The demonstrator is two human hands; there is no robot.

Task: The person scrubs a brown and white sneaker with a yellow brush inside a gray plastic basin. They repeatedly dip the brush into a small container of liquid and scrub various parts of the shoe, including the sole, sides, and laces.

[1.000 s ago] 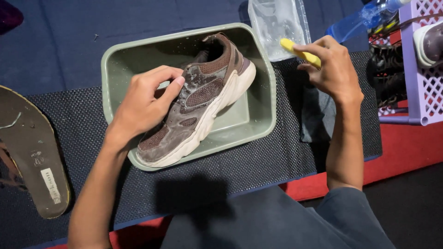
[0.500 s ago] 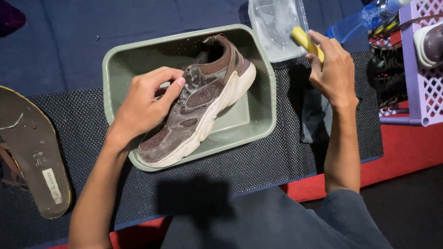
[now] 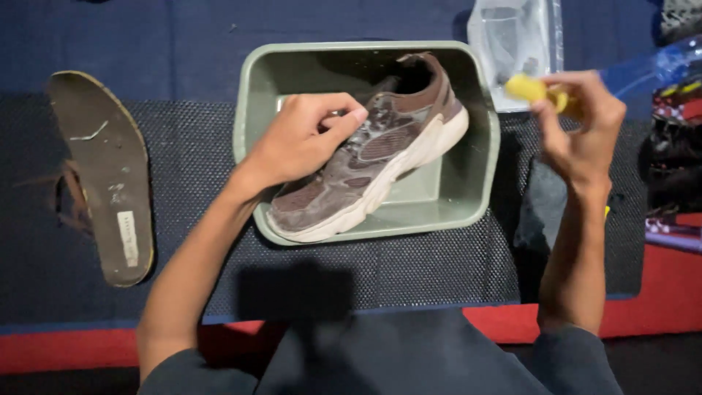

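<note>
A brown sneaker [image 3: 380, 157] with a pale sole lies tilted inside a grey-green plastic basin [image 3: 479, 190] on a black textured mat. My left hand [image 3: 303, 135] grips the shoe at its tongue and lace area. My right hand [image 3: 578, 128] hovers to the right of the basin, closed around a yellow sponge [image 3: 528, 88] that pokes out leftward from the fingers. The sponge sits just over the near edge of a clear plastic container [image 3: 512, 44] beyond the basin.
A dark insole [image 3: 102, 172] lies on the mat at the left. A blue plastic item [image 3: 651, 69] and dark shoes [image 3: 676, 172] crowd the right edge. The mat's front edge meets a red strip [image 3: 658, 307] near my lap.
The camera has shifted, so the whole scene sits further right in view. My right hand with the sponge moved from the basin's far right corner toward the clear container. My left hand kept its grip.
</note>
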